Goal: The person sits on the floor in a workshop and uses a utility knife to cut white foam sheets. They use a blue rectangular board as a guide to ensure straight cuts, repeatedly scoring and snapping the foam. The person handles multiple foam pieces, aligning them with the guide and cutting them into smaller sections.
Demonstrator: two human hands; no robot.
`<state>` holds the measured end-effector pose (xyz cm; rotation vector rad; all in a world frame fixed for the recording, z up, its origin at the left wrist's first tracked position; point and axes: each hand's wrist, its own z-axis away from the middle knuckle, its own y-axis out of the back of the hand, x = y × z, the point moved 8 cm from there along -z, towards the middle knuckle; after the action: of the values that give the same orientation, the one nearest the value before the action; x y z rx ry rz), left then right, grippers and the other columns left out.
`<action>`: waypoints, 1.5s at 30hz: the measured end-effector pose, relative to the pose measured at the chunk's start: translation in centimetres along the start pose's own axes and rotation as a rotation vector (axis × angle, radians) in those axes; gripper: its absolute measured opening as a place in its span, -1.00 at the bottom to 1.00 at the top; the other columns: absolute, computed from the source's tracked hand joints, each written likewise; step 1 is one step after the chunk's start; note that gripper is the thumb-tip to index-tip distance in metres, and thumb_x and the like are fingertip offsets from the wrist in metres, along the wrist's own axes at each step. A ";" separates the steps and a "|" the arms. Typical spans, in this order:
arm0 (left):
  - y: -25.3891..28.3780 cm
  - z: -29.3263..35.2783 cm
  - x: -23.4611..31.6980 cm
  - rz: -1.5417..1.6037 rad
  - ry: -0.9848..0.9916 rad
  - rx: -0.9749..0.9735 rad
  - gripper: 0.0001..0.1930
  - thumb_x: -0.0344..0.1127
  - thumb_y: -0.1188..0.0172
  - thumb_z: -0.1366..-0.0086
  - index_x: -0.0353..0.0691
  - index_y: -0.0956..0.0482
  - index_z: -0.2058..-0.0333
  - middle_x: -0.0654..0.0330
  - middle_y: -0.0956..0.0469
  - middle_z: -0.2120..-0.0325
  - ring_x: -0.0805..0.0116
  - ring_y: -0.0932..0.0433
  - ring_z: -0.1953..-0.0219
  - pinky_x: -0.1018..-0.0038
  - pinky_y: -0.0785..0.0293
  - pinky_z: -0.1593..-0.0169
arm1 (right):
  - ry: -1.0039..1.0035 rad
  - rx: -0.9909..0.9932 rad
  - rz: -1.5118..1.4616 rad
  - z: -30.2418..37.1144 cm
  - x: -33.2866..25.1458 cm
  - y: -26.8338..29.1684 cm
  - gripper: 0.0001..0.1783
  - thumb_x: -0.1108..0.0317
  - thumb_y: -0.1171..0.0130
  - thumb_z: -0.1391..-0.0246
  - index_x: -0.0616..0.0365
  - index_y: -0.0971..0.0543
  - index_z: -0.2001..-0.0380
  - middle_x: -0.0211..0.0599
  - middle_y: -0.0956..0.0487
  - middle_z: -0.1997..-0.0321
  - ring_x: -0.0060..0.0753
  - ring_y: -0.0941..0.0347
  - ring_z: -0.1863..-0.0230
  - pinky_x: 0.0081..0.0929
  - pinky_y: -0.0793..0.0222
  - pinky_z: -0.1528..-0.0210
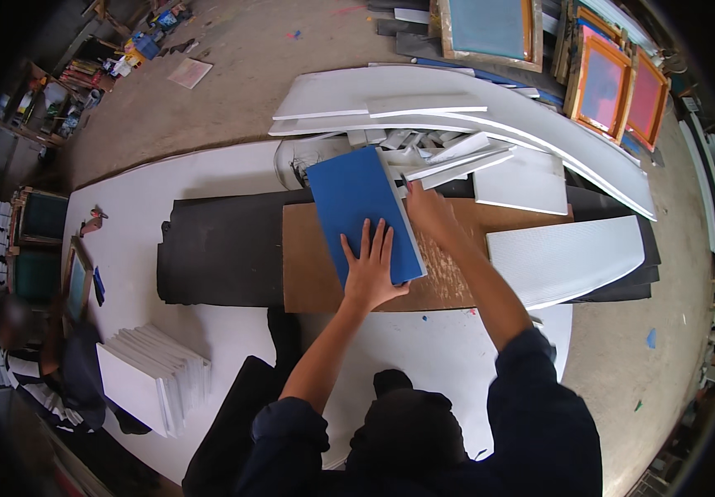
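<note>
A blue rectangular board (332, 182) lies at a slant on a brown, scratched board (306, 265), with a white strip showing along its right edge. My left hand (367, 272) rests flat on the lower part of the blue board, its fingers spread. At the board's upper right edge, my right hand (430, 214) is closed in a fist. A small thin tool (407, 179), dark at its tip, pokes out of that fist; its kind is mostly hidden. White strips (457, 167) lie just beyond the right hand.
Beneath the brown board are black sheets (221, 248). White offcuts, a white panel (568, 258) and long curved white boards (539, 120) lie right and beyond. A white stack (154, 373) stands at left near a seated person (59, 364). Framed screens (601, 83) lean at far right.
</note>
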<state>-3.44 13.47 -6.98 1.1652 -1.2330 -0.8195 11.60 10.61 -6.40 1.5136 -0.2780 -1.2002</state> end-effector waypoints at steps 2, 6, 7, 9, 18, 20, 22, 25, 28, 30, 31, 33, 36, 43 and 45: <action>-0.4 -0.5 0.4 0.020 -0.026 -0.001 0.05 0.12 -0.30 0.31 -0.29 -0.06 -0.14 0.02 0.01 -0.19 -0.01 0.13 -0.26 -0.35 0.29 -0.10 | -0.041 -0.015 0.086 -5.6 0.6 -1.6 -0.65 0.21 0.29 -0.15 0.25 -0.37 0.21 0.14 -0.52 0.36 0.16 -0.46 0.27 0.00 -0.33 0.20; -0.7 -0.3 -0.5 0.028 0.011 -0.033 0.06 0.08 -0.31 0.33 -0.26 -0.03 -0.15 0.02 0.02 -0.19 -0.02 0.15 -0.26 -0.34 0.30 -0.10 | -0.052 -0.139 0.004 -9.5 -0.7 -4.1 -0.63 0.25 0.32 -0.16 0.29 -0.40 0.23 0.11 -0.52 0.28 0.12 -0.46 0.20 -0.05 -0.34 0.15; -0.7 -0.3 -0.6 0.028 0.012 -0.028 0.06 0.08 -0.31 0.33 -0.26 -0.03 -0.15 0.02 0.03 -0.19 -0.03 0.15 -0.26 -0.34 0.30 -0.10 | -0.030 -0.145 0.018 -9.9 -1.0 -4.4 -0.63 0.25 0.32 -0.15 0.29 -0.41 0.23 0.11 -0.52 0.27 0.11 -0.47 0.19 -0.05 -0.34 0.15; -0.8 -0.2 -0.7 0.023 0.012 -0.025 0.06 0.09 -0.31 0.33 -0.26 -0.03 -0.15 0.01 0.03 -0.19 -0.03 0.15 -0.26 -0.35 0.29 -0.10 | 0.009 -0.155 0.047 -10.4 -1.4 -5.0 -0.63 0.26 0.31 -0.15 0.30 -0.41 0.23 0.10 -0.52 0.27 0.09 -0.47 0.19 -0.06 -0.35 0.14; -0.9 -0.6 -0.2 0.013 -0.005 -0.028 0.06 0.10 -0.31 0.33 -0.29 -0.04 -0.14 0.00 0.04 -0.19 -0.03 0.15 -0.26 -0.35 0.27 -0.09 | -0.067 -0.448 0.133 -13.0 -1.6 -6.1 -0.73 0.41 0.17 0.03 0.39 -0.49 0.49 -0.01 -0.52 0.61 -0.12 -0.50 0.63 -0.21 -0.44 0.57; -1.0 -0.4 -0.4 0.005 0.001 -0.023 0.06 0.10 -0.30 0.33 -0.29 -0.04 -0.14 0.00 0.04 -0.19 -0.02 0.15 -0.26 -0.34 0.27 -0.09 | -0.158 -0.552 0.208 -12.4 -2.5 -5.7 -0.75 0.47 0.18 0.09 0.40 -0.48 0.61 -0.01 -0.49 0.66 -0.08 -0.49 0.64 -0.19 -0.43 0.61; -0.9 -0.3 -0.5 -0.003 0.012 -0.021 0.06 0.10 -0.31 0.33 -0.28 -0.04 -0.14 0.01 0.04 -0.19 -0.02 0.15 -0.26 -0.34 0.28 -0.10 | -0.166 -0.599 0.210 -11.2 -3.1 -4.7 -0.75 0.50 0.18 0.12 0.40 -0.46 0.67 0.00 -0.46 0.69 -0.05 -0.48 0.65 -0.17 -0.42 0.64; -0.6 -0.4 -0.5 0.003 0.017 -0.017 0.06 0.09 -0.31 0.34 -0.26 -0.04 -0.15 0.03 0.03 -0.19 -0.01 0.14 -0.26 -0.33 0.29 -0.10 | -0.128 -0.609 0.118 -7.1 -2.8 -4.3 -0.75 0.49 0.19 0.11 0.42 -0.46 0.62 0.02 -0.46 0.67 -0.02 -0.48 0.64 -0.14 -0.40 0.66; -0.5 -0.4 -0.3 0.011 0.021 -0.014 0.05 0.09 -0.31 0.34 -0.24 -0.04 -0.15 0.04 0.02 -0.19 0.00 0.14 -0.27 -0.32 0.30 -0.11 | -0.180 -0.426 -0.047 -2.0 -0.3 -4.3 -0.73 0.41 0.19 -0.01 0.39 -0.45 0.39 0.15 -0.51 0.53 0.08 -0.51 0.52 -0.06 -0.42 0.50; -0.6 -0.3 -0.4 -0.010 0.031 -0.022 0.06 0.09 -0.31 0.34 -0.24 -0.04 -0.15 0.04 0.02 -0.20 0.02 0.15 -0.27 -0.31 0.30 -0.11 | 0.100 -0.012 0.181 3.1 -0.8 -3.4 -0.77 0.35 0.09 -0.01 0.29 -0.48 0.40 -0.01 -0.56 0.46 -0.09 -0.54 0.43 -0.25 -0.45 0.38; -0.5 -0.6 0.1 -0.006 0.022 -0.026 0.07 0.11 -0.30 0.34 -0.25 -0.03 -0.16 0.05 0.03 -0.20 0.03 0.16 -0.27 -0.31 0.31 -0.11 | 0.031 -0.028 0.121 5.4 1.9 -4.7 -0.78 0.35 0.11 -0.03 0.28 -0.43 0.36 0.01 -0.55 0.45 -0.03 -0.53 0.41 -0.19 -0.42 0.37; -0.6 -0.3 -0.1 -0.017 0.038 -0.043 0.07 0.13 -0.28 0.32 -0.25 -0.03 -0.17 0.07 0.05 -0.22 0.05 0.17 -0.28 -0.32 0.32 -0.12 | -0.093 -0.137 0.016 10.3 3.9 -5.8 -0.76 0.31 0.17 -0.10 0.27 -0.35 0.28 0.10 -0.52 0.44 0.12 -0.48 0.36 -0.05 -0.35 0.30; -0.9 0.3 -0.3 -0.045 0.015 -0.044 0.12 0.18 -0.30 0.36 -0.24 -0.02 -0.17 0.10 0.07 -0.23 0.06 0.19 -0.29 -0.31 0.33 -0.12 | -0.146 -0.244 0.007 15.8 3.9 -5.1 -0.74 0.28 0.21 -0.13 0.27 -0.30 0.24 0.18 -0.51 0.44 0.22 -0.45 0.34 0.05 -0.31 0.27; -1.3 0.3 0.8 -0.085 -0.047 -0.121 0.15 0.21 -0.31 0.36 -0.21 0.01 -0.19 0.13 0.10 -0.23 0.10 0.23 -0.29 -0.29 0.34 -0.14 | -0.204 -0.252 0.080 20.3 5.2 -6.1 -0.75 0.24 0.22 -0.15 0.21 -0.24 0.23 0.06 -0.51 0.57 0.14 -0.49 0.46 0.05 -0.36 0.38; -1.0 -0.1 0.5 -0.091 -0.034 -0.096 0.15 0.21 -0.31 0.36 -0.20 0.02 -0.19 0.13 0.10 -0.23 0.10 0.22 -0.29 -0.29 0.34 -0.14 | -0.192 -0.277 0.085 20.5 5.6 -6.0 -0.74 0.21 0.22 -0.16 0.19 -0.24 0.22 0.06 -0.51 0.57 0.13 -0.49 0.45 0.05 -0.37 0.38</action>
<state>-3.13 12.73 -7.75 1.1399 -1.1623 -0.9599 -4.50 -3.62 -11.33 1.1397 -0.2874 -1.2619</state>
